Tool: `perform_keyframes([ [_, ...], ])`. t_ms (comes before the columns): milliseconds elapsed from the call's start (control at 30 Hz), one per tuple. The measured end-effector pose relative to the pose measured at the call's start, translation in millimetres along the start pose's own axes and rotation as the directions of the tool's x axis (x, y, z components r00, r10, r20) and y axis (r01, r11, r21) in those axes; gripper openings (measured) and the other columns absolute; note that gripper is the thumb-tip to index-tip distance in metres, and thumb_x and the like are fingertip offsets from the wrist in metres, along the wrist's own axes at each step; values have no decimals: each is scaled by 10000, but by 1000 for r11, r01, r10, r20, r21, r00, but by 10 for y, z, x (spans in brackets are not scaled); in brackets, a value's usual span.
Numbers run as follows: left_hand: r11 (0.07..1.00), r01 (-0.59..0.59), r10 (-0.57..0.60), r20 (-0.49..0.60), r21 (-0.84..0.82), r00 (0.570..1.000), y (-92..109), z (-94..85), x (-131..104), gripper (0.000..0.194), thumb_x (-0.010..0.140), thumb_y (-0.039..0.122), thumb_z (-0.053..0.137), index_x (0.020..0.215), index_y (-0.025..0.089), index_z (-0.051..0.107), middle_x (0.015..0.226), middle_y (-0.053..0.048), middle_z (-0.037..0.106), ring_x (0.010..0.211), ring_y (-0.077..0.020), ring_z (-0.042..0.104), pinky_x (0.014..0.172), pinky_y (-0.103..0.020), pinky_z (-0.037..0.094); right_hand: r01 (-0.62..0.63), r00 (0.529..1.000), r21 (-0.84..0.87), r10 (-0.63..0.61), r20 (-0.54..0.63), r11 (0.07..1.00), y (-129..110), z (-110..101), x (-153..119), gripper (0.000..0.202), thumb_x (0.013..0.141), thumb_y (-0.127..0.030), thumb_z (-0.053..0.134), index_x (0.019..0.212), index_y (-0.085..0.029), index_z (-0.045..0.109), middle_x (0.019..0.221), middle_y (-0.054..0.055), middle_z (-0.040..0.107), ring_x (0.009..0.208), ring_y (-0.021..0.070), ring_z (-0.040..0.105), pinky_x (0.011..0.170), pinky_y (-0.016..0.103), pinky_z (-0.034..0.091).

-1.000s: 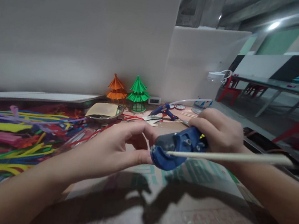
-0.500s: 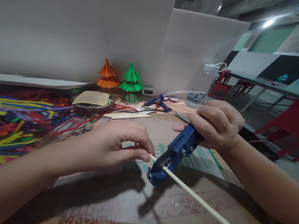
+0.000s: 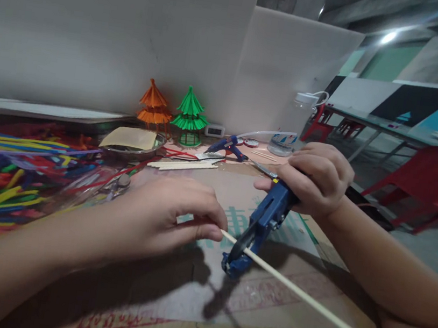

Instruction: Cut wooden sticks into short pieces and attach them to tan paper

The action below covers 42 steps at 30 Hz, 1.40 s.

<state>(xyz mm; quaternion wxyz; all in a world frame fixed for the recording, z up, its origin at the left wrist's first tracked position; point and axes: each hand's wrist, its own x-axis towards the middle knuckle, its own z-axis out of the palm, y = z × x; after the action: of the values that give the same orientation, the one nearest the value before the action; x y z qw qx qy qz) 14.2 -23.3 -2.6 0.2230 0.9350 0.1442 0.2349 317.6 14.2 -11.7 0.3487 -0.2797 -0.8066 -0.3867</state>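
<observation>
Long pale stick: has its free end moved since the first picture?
Yes, the free end of the long pale stick has swung lower in the view, judged against the clear bottle.

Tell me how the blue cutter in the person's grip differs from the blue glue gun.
The blue cutter is gripped in the right hand, while the glue gun lies farther back, unheld. The cutter has a pale stick running across its dark blade; the glue gun has a whitish rod extending from its rear. Both have blue bodies.
</observation>
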Motion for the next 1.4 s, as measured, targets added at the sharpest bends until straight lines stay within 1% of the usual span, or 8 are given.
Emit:
perform_keyframes([
  [167, 989, 65, -51, -102, 134, 993, 187, 113, -23, 148, 977, 230, 609, 852, 196, 682, 782, 2, 718, 685, -132, 610, 596, -215, 403, 87, 989, 58, -79, -121, 995, 58, 94, -38, 237, 872, -544, 694, 872, -309, 670, 761, 5, 613, 770, 206, 597, 734, 389, 529],
  [267, 985, 65, -49, -100, 161, 994, 234, 149, -15, 156, 974, 230, 596, 843, 201, 676, 765, 4, 712, 668, -141, 594, 563, -221, 385, 168, 972, 30, -161, -174, 985, 64, 115, -50, 218, 877, -531, 688, 886, -315, 658, 768, -2, 610, 755, 200, 590, 720, 365, 543],
  [467, 985, 74, -64, -72, 155, 995, 176, 174, -10, 153, 970, 220, 593, 842, 206, 676, 751, 6, 705, 675, -148, 590, 568, -223, 384, 78, 997, -16, -78, -4, 997, 48, 107, -80, 303, 902, -607, 600, 854, -316, 668, 744, 19, 585, 752, 225, 580, 750, 410, 538],
  [667, 987, 90, -76, -105, 134, 992, 148, 192, -26, 116, 953, 202, 617, 867, 209, 694, 785, 7, 735, 748, -158, 633, 647, -226, 433, 206, 962, 45, -194, -191, 977, -4, 84, -24, 174, 889, -472, 696, 952, -316, 648, 849, 8, 616, 811, 209, 587, 766, 383, 531],
  [900, 997, -21, 24, -45, 73, 999, 87, 191, -48, 220, 952, 125, 592, 1048, 253, 743, 972, 14, 792, 844, -134, 703, 668, -192, 459, 255, 936, 31, -239, -257, 966, -11, 104, 34, 265, 873, -462, 729, 1017, -266, 624, 863, 5, 610, 826, 192, 598, 755, 355, 554],
  [1000, 996, -29, 34, -66, 81, 997, 70, 198, -58, 212, 950, 126, 596, 1039, 251, 743, 954, 19, 789, 852, -129, 705, 669, -183, 459, 283, 918, -13, -274, -287, 959, 0, 112, 53, 288, 879, -479, 721, 998, -239, 616, 847, 6, 599, 803, 186, 598, 726, 343, 564],
  [1233, 994, -60, 67, -88, 88, 994, 19, 217, -64, 200, 939, 125, 604, 1028, 246, 736, 903, 15, 775, 826, -126, 693, 648, -189, 442, 248, 928, -41, -249, -275, 968, -6, 109, 57, 249, 895, -491, 698, 973, -282, 587, 840, -14, 591, 797, 177, 597, 716, 334, 561],
  [1400, 995, -67, 72, -70, 78, 995, 15, 200, -59, 236, 925, 97, 576, 1032, 237, 733, 909, 4, 771, 807, -134, 680, 644, -203, 439, 280, 911, -66, -286, -296, 958, -22, 97, 79, 248, 906, -456, 691, 972, -237, 595, 831, 4, 587, 796, 182, 599, 707, 334, 569],
])
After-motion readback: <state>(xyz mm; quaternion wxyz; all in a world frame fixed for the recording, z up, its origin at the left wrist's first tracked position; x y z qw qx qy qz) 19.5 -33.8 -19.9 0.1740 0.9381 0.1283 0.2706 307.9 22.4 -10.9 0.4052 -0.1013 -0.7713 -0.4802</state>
